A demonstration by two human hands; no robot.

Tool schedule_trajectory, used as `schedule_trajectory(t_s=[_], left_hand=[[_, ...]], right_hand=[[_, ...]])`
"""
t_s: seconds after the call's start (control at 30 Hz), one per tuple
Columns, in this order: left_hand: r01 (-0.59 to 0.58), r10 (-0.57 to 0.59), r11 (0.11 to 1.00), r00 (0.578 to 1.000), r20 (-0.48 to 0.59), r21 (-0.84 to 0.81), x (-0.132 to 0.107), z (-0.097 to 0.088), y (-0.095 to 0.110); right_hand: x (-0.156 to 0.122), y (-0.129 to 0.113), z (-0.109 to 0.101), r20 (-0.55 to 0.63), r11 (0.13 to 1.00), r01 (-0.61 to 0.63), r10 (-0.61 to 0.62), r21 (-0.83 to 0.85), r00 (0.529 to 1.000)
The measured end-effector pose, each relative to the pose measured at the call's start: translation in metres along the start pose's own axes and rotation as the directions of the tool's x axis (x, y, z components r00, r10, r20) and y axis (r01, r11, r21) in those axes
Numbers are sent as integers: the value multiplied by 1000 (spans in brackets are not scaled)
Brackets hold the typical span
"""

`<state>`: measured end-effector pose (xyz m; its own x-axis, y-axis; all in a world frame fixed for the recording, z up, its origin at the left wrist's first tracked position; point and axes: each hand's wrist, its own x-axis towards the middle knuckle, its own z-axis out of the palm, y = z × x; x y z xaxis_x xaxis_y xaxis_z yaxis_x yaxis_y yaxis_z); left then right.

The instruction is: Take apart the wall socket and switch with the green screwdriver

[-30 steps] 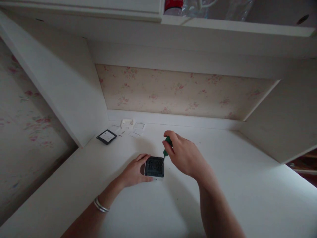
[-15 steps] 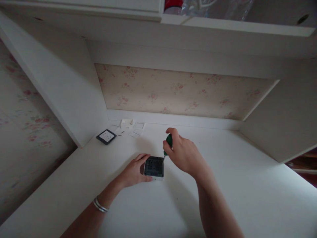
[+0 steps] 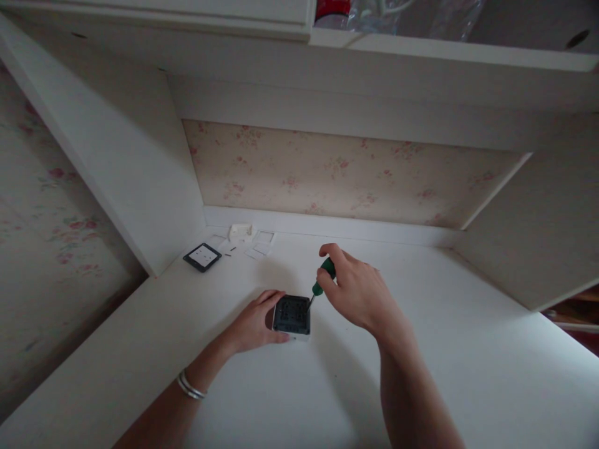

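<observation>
A wall socket [image 3: 292,313] with a dark face and a white box below it rests on the white tabletop. My left hand [image 3: 257,324] grips it from the left, thumb at the near side and fingers at the far side. In my right hand [image 3: 350,284] is a screwdriver [image 3: 318,288] with a green handle, closed in the fingers. Its shaft slants down to the left, and the tip meets the right edge of the dark face. Whether a screw sits under the tip is too small to tell.
At the back left lie a dark square cover plate [image 3: 202,257] with a pale middle, a white plastic part [image 3: 241,232], thin clear frames [image 3: 262,243] and small dark pieces [image 3: 230,251]. A cabinet side panel [image 3: 131,168] stands left, and a shelf [image 3: 327,81] overhangs the table.
The screwdriver's handle has tipped further to the right, with my right hand moving right along with it. My left hand and the socket have stayed nearly in place.
</observation>
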<state>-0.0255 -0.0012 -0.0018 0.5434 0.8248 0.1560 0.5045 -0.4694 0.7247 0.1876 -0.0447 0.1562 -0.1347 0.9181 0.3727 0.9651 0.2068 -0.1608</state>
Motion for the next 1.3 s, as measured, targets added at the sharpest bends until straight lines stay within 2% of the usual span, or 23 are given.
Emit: schedule_trajectory(t_s=[0.1, 0.23, 0.3, 0.43, 0.5, 0.57, 0.7, 0.93, 1.17, 1.3], left_hand=[[2, -2, 1000, 1000, -4, -6, 0, 0, 0], [4, -3, 1000, 1000, -3, 11, 0, 0, 0], [2, -2, 1000, 1000, 1, 19, 1, 0, 0], [1, -2, 1000, 1000, 7, 17, 1, 0, 1], [1, -1, 1000, 1000, 2, 7, 1, 0, 1], [-1, 1, 1000, 1000, -4, 3, 1, 1, -1], [-5, 5, 1000, 1000, -9, 16, 0, 2, -5], [-20, 20, 999, 1000, -1, 25, 0, 2, -6], [-6, 6, 999, 1000, 0, 32, 0, 1, -6], [-4, 4, 1000, 1000, -1, 18, 0, 1, -6]], right_hand=[[-1, 0, 0, 13, 1000, 13, -13, -24, 1000], [0, 0, 5, -10, 989, -64, 64, -133, 998], [0, 0, 5, -9, 994, -47, 46, -94, 999], [-2, -1, -2, 40, 995, 69, -72, 71, 997], [-3, -3, -5, 43, 992, 99, -103, 84, 994], [-2, -4, -3, 19, 998, 65, -65, 26, 998], [1, -2, 2, -14, 989, -97, 96, -107, 995], [-2, 0, -1, -7, 999, 46, -46, 8, 999], [2, 1, 5, -58, 976, -157, 150, -153, 987], [-1, 5, 2, -12, 999, -19, 20, 36, 1000]])
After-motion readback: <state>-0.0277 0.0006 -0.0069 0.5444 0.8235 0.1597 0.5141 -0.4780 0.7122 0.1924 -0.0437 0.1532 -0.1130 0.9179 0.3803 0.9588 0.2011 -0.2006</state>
